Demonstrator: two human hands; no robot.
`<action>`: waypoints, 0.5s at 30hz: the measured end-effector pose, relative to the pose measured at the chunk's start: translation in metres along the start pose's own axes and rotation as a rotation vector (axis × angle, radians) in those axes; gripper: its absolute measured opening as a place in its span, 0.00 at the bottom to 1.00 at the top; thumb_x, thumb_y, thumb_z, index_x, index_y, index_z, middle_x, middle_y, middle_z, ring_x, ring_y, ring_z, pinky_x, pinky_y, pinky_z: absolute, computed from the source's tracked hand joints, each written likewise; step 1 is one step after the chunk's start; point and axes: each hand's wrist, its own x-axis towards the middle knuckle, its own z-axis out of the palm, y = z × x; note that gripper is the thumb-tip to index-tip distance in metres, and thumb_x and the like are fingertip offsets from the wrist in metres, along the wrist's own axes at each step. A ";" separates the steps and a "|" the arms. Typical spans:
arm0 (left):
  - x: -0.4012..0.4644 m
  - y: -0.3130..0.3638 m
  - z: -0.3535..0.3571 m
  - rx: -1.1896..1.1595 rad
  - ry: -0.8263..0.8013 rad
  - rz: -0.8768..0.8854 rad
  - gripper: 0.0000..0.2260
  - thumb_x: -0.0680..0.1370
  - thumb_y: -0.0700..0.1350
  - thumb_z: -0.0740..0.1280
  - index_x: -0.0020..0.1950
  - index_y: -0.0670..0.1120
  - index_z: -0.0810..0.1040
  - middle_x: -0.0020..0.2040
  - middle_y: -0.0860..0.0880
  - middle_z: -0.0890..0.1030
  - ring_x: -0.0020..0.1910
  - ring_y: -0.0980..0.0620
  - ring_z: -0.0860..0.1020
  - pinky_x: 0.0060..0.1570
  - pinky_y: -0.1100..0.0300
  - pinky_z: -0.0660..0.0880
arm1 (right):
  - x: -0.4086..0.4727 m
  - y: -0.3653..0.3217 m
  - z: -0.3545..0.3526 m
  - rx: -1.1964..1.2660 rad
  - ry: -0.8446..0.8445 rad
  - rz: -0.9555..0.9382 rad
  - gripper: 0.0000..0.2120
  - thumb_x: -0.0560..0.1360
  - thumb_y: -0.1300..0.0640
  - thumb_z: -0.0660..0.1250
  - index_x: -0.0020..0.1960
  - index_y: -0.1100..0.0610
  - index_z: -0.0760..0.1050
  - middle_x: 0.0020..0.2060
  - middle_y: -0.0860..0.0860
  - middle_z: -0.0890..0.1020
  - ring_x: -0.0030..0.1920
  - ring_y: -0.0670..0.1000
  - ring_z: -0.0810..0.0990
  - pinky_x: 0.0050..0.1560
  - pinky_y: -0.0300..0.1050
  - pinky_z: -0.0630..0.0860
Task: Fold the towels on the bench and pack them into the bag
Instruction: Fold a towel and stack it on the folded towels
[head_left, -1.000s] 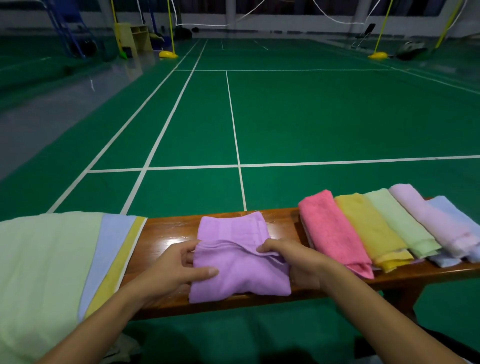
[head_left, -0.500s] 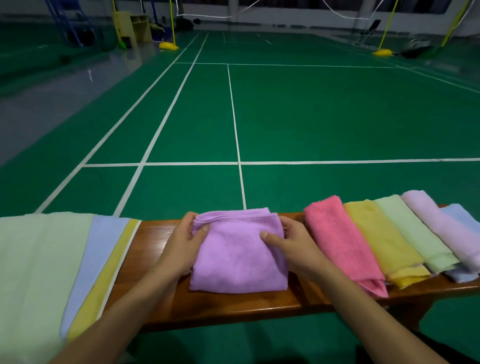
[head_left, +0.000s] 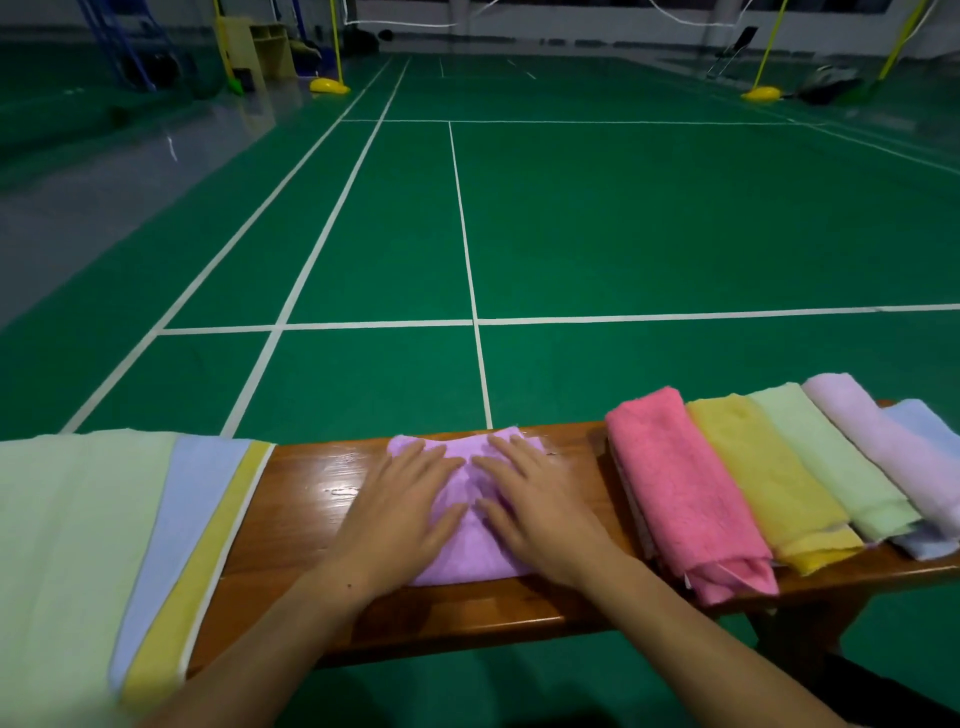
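A folded purple towel (head_left: 470, 551) lies in the middle of the wooden bench (head_left: 306, 499). My left hand (head_left: 400, 514) and my right hand (head_left: 540, 509) both press flat on top of it, fingers straight and spread. To the right lies a row of folded towels: pink (head_left: 680, 493), yellow (head_left: 763, 478), light green (head_left: 826, 462), lilac (head_left: 878, 436) and light blue (head_left: 919, 426). On the left end of the bench rests a flat green, blue and yellow fabric piece (head_left: 104, 545); I cannot tell if it is the bag.
The bench stands on a green badminton court floor with white lines (head_left: 467, 260). Yellow net-post bases (head_left: 328, 85) and a wooden stand (head_left: 265, 49) are far off at the back. Bare bench wood shows between the fabric piece and the purple towel.
My hands folded the purple towel over, gripped its sides, and now lie flat on top of it, pressing it down. The camera has tilted slightly.
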 end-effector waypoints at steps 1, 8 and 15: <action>-0.002 -0.001 0.004 0.054 -0.105 -0.007 0.28 0.85 0.65 0.56 0.83 0.55 0.63 0.84 0.53 0.59 0.84 0.48 0.57 0.81 0.52 0.48 | -0.002 0.000 0.005 -0.059 -0.082 -0.023 0.27 0.85 0.42 0.57 0.79 0.54 0.69 0.80 0.58 0.66 0.80 0.62 0.62 0.82 0.60 0.57; -0.017 -0.034 0.000 0.076 -0.290 -0.093 0.41 0.79 0.77 0.47 0.86 0.59 0.43 0.84 0.56 0.34 0.83 0.56 0.33 0.84 0.46 0.43 | -0.009 0.019 -0.007 -0.115 -0.251 0.037 0.33 0.86 0.38 0.52 0.85 0.54 0.56 0.85 0.55 0.53 0.85 0.55 0.50 0.83 0.50 0.46; -0.044 -0.042 -0.022 -0.106 -0.105 -0.011 0.33 0.75 0.75 0.62 0.76 0.61 0.71 0.80 0.58 0.67 0.79 0.57 0.64 0.79 0.49 0.64 | -0.025 0.015 -0.037 0.119 -0.133 0.002 0.16 0.80 0.42 0.68 0.63 0.48 0.80 0.62 0.44 0.81 0.64 0.47 0.76 0.69 0.53 0.73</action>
